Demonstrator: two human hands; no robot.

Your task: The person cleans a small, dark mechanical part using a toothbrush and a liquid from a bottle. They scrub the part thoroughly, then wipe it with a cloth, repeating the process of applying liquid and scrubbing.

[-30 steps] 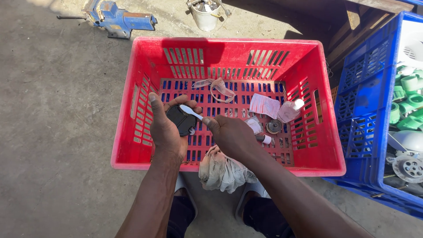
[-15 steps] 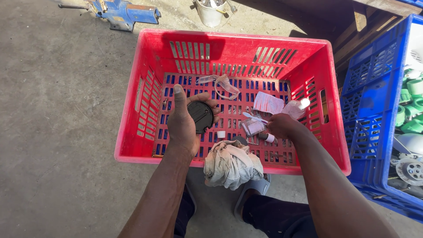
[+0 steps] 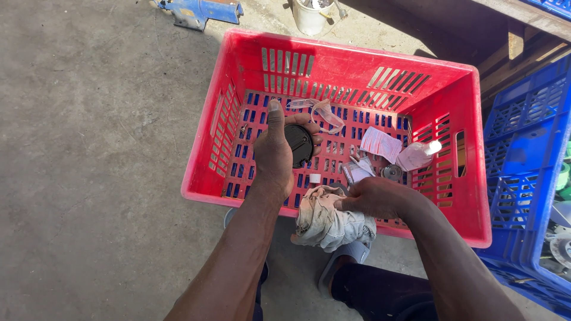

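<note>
Hands are working over a red plastic crate point(image 3: 250, 50) sitting on a concrete floor point(image 3: 95, 178). Left hand point(image 3: 275, 151) is holding a round black disc point(image 3: 299, 144) above the crate's slotted bottom, its grip wrapping the disc with the thumb pointing up. Right hand point(image 3: 373, 197) is closing its grip on a crumpled, dirty rag point(image 3: 327, 221) draping over the crate's near rim. Pink paper point(image 3: 380, 143) and a small pale bottle point(image 3: 417, 156) are lying inside the crate, just beyond the right hand. Blue crate point(image 3: 523, 148) is standing beside it on the right.

pink-white paper label point(image 3: 381, 144), in red crate point(image 3: 363, 62)
</note>
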